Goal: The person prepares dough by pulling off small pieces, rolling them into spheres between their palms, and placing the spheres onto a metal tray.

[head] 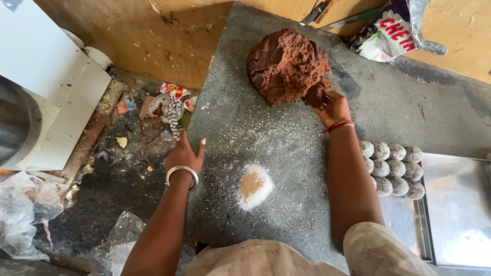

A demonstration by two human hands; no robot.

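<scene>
A big brown mound of dough [285, 64] lies at the far side of a grey stone slab [240, 128]. My right hand [328, 105], with a red thread at the wrist, digs into the mound's near right edge and grips a lump of it. My left hand [185, 153], wearing a silver bangle, rests on the slab's left edge with its fingers spread and holds nothing. A small pile of white powder with a tan centre [253, 185] sits on the slab between my arms. Several coated round balls [391, 168] are lined up on a steel tray [455, 214] at the right.
A plastic packet [391, 30] and metal tools [327, 13] lie beyond the slab at the top right. Wrappers and litter [166, 110] cover the dirty floor left of the slab. A white box [51, 87] and crumpled clear plastic [20, 209] are at the far left.
</scene>
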